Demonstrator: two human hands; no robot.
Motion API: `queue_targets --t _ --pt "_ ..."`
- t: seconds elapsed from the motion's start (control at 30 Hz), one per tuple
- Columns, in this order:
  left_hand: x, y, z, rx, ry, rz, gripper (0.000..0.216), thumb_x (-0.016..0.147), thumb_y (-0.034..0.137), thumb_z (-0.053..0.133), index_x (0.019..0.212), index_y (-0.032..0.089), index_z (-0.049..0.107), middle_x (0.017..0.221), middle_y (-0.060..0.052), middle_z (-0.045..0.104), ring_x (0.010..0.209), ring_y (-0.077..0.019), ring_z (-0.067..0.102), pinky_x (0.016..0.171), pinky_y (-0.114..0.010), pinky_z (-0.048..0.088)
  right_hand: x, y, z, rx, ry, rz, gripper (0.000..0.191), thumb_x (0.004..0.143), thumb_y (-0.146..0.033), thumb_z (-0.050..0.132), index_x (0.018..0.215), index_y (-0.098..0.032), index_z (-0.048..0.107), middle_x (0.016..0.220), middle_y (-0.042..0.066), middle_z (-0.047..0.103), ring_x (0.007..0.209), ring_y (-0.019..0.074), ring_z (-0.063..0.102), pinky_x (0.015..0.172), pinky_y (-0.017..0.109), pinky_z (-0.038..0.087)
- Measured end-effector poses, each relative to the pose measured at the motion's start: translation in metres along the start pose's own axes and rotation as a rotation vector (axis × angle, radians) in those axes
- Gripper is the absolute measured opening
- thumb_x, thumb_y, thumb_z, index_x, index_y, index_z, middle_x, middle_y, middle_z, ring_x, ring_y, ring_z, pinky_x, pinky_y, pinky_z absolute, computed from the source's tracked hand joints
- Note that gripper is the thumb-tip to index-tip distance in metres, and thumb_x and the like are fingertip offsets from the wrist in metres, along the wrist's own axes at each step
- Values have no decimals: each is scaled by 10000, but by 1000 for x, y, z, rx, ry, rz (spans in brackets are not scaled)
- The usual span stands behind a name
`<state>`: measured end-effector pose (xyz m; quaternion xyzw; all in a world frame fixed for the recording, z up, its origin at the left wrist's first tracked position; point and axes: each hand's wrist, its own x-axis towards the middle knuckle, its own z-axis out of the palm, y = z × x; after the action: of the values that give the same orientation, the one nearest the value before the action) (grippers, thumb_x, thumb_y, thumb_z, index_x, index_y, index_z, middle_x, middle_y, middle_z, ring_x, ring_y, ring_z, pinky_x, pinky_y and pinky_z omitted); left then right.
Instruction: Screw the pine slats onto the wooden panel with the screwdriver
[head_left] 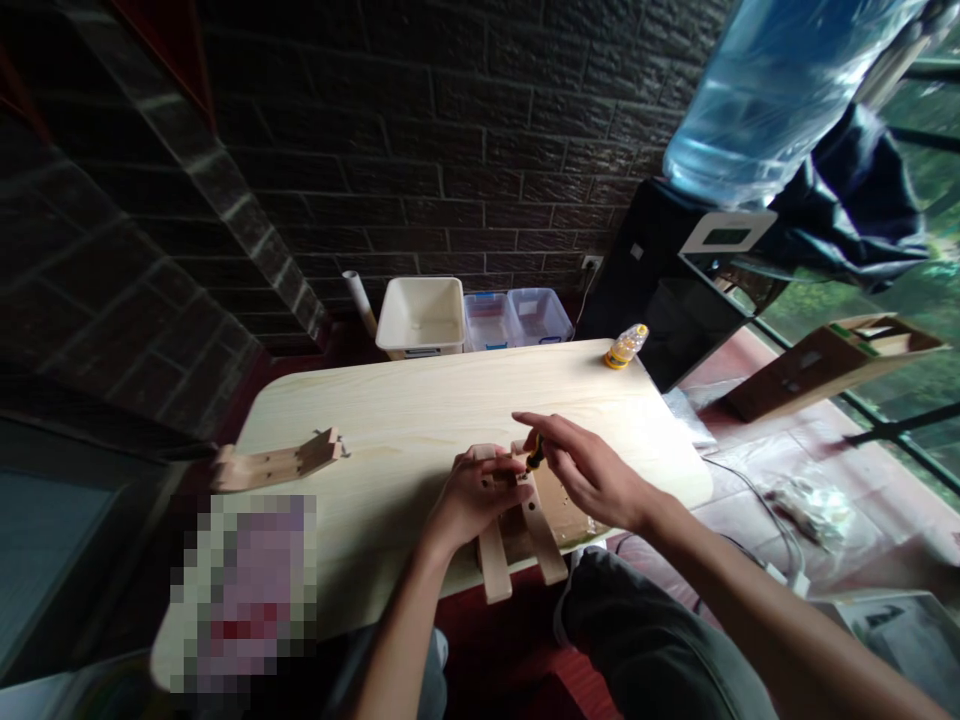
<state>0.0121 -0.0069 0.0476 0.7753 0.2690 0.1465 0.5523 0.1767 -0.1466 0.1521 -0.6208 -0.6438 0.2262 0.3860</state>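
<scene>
In the head view a wooden frame with two long legs (544,545) lies at the front edge of the table, its leg ends jutting past the edge. My left hand (471,497) is closed over the upper part of this frame, fingers near the screwdriver's tip. My right hand (589,465) grips a small screwdriver (535,455) with a black and yellow handle, its index finger stretched out to the left. The tip points down at the wood by my left fingertips; the screw there is too small to make out. Dark holes show in the wood.
Another wooden assembly (281,463) with metal bolts lies on the left of the pale table (360,405). A clear bottle with a yellow base (626,347) stands at the far right corner. Brown cardboard (574,515) lies beside the frame. Storage bins (421,310) stand behind the table.
</scene>
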Motion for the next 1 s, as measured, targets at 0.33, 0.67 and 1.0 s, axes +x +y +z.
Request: queue_targets --t 0.33,0.67,1.0 --pt "-4 3 0 77 39 -33 310 740 450 914 1020 326 862 1188 -42 806 1176 -319 716 1065 -429 565 2 26 22 626 129 177 306 1113 -384 519 1314 -251 707 1154 74 735 705 111 641 687 277 574" --pt "-5 0 1 0 13 -59 289 757 421 922 1032 354 863 1390 -41 706 1296 -320 651 1130 -442 531 3 34 0 766 6 173 193 1078 -320 603 1159 -222 748 1011 52 746 706 132 699 700 294 603" --pt "-5 1 -1 -29 -8 -69 316 762 453 921 1039 312 865 1349 -66 739 1215 -321 702 1076 -433 570 5 32 7 839 65 187 158 1037 -285 674 1139 -257 792 1084 60 749 704 128 722 671 277 624"
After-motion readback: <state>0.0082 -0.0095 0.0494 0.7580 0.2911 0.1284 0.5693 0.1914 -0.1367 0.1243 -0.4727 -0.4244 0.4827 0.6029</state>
